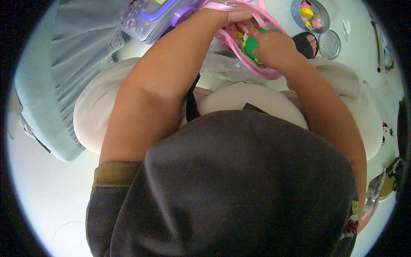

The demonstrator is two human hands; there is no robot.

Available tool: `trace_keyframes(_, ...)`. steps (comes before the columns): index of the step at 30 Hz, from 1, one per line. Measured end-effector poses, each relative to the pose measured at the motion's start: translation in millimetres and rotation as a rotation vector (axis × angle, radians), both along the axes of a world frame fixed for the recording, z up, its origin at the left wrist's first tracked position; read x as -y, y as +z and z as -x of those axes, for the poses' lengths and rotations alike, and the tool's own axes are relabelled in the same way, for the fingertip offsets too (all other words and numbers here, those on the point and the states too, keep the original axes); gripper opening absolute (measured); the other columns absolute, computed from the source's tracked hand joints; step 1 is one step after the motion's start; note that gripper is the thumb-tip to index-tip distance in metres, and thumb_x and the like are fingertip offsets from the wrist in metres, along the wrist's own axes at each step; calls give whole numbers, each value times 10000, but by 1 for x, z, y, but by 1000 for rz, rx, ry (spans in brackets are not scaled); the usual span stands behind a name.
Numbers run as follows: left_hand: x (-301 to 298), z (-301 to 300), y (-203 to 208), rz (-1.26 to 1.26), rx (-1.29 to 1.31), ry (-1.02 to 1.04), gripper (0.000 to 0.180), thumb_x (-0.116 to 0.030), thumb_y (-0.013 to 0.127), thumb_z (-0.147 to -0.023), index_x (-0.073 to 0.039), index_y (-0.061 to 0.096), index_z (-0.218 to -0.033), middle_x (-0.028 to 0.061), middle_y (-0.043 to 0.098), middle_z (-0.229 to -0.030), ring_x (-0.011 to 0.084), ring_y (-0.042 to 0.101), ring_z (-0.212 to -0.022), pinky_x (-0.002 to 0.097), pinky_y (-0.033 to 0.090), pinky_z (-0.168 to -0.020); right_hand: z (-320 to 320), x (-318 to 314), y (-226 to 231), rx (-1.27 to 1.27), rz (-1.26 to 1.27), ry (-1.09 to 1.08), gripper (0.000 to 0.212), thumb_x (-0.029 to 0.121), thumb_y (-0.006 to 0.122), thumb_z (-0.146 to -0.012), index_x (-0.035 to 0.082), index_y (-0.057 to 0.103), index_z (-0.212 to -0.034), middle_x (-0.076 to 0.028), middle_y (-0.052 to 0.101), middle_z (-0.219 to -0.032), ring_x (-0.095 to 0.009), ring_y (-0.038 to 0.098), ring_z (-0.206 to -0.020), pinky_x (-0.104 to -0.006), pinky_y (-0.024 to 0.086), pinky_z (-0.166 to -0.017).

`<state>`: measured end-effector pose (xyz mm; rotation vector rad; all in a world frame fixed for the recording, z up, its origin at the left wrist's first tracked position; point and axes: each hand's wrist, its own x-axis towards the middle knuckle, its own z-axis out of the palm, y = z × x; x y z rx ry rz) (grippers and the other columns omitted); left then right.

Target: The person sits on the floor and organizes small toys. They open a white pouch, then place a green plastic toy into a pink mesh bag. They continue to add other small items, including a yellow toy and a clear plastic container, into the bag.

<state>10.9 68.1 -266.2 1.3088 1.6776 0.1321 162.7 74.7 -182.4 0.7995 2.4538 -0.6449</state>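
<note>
A clear plastic bag with pink edging (262, 73) lies between my knees at the top of the head view. Colourful small pieces, orange, red and white, show inside its opening. My right hand (276, 48) reaches into the bag, its thumb and fingers around a rounded green toy piece (251, 44). At the bag's far side is my left hand (239, 17), by the pink rim; its fingers are mostly hidden by the rim and the contents.
A clear box with purple latches (154, 21) stands at the far left. At the far right, a round tin (294, 12) holds yellow and pink pieces, beside its round metal lid (330, 44). My sandalled foot (306, 44) is near the lid. Pale blue fabric (81, 55) hangs at left.
</note>
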Motion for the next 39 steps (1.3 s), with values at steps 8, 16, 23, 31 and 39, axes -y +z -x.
trace_keyframes(8,4,2,-1,17,-103,-113,324,-259,579,-800,-59,576,-1055,98,636,-923,231,604,-801,374,495,-653,19,2,24,66,22,-28,353,176,525,-765,32,545,-1086,-160,634,-923,-289,623,-849,-410,493,-722)
trace_keyframes(16,-1,8,36,84,-294,-222,315,-245,587,-798,-57,581,-1051,94,641,-913,224,604,-795,361,495,-656,15,-4,12,172,79,48,239,147,521,-767,35,632,-946,-164,637,-951,-281,629,-867,-396,498,-722)
trace_keyframes(23,22,24,-41,67,-152,-178,359,-252,611,-770,-51,575,-1064,95,635,-947,212,596,-817,349,491,-705,11,-2,-13,252,56,-42,266,239,565,-742,156,656,-976,-101,650,-939,-276,628,-866,-420,502,-698)
trace_keyframes(31,29,16,-13,-96,-495,-664,424,-321,675,-640,-151,605,-1022,79,602,-990,252,576,-916,376,483,-785,12,-6,-17,79,-84,-119,311,270,594,-706,111,641,-970,-93,642,-934,-259,636,-823,-404,512,-657)
trace_keyframes(39,37,22,-48,-132,-519,-605,437,-315,660,-648,-141,579,-1041,81,597,-994,254,570,-919,367,476,-786,15,-11,-14,148,-64,-184,354,312,610,-693,111,637,-984,-81,631,-981,-240,625,-867,-404,500,-684)
